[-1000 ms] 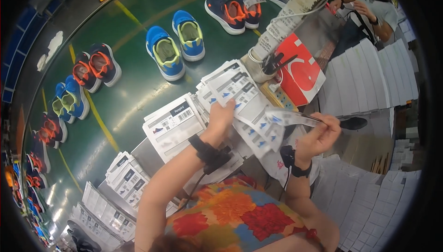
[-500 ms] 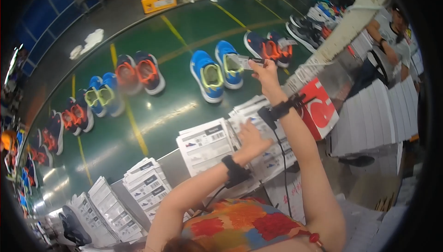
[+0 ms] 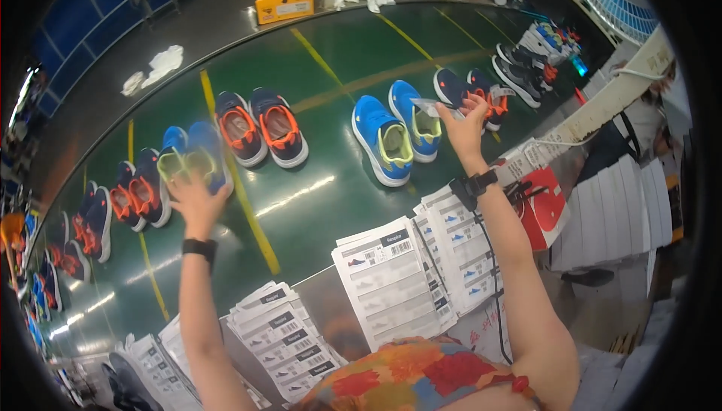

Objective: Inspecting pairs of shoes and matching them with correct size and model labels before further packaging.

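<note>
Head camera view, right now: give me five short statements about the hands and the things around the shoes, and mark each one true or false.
1. The right hand pinches a pale tag by a blue shoe. True.
2. The left hand is over the printed label stacks. False: it is at another blue pair, farther left; its grip is unclear.
3. A navy pair with orange linings stands between the two nearest blue pairs. True.
4. The fan is at the upper left. False: it is at the upper right.
5. The yellow-orange box sits on the near side of the green surface. False: it lies beyond the far edge.
</note>
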### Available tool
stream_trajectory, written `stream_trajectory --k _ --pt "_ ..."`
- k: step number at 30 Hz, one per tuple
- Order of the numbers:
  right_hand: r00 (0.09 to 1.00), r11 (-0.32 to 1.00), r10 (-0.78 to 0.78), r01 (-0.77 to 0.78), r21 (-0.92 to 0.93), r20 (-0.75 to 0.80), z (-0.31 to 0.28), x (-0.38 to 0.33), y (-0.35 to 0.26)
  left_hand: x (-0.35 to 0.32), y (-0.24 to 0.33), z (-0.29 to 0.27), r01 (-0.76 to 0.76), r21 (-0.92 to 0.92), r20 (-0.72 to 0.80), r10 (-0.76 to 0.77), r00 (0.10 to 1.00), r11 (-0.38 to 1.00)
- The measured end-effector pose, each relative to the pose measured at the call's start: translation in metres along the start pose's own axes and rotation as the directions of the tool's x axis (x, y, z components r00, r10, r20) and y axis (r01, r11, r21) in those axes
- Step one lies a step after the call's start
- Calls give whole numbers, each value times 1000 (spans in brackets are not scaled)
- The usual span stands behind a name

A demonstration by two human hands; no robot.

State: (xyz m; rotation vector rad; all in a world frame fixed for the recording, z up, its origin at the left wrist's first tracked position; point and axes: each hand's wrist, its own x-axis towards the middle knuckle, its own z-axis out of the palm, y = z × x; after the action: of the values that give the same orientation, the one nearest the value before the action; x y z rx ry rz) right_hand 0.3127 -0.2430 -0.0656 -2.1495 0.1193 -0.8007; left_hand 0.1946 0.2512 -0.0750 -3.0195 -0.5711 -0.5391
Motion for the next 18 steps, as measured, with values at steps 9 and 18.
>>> stream_trajectory --k 9,18 --pt "839 913 19 207 -352 544 -135 -149 -71 50 -119 -12 -262 -116 141 277 951 958" --pt "790 831 194 182 -525 582 -139 -212 -39 70 -103 -10 -300 226 59 294 954 927"
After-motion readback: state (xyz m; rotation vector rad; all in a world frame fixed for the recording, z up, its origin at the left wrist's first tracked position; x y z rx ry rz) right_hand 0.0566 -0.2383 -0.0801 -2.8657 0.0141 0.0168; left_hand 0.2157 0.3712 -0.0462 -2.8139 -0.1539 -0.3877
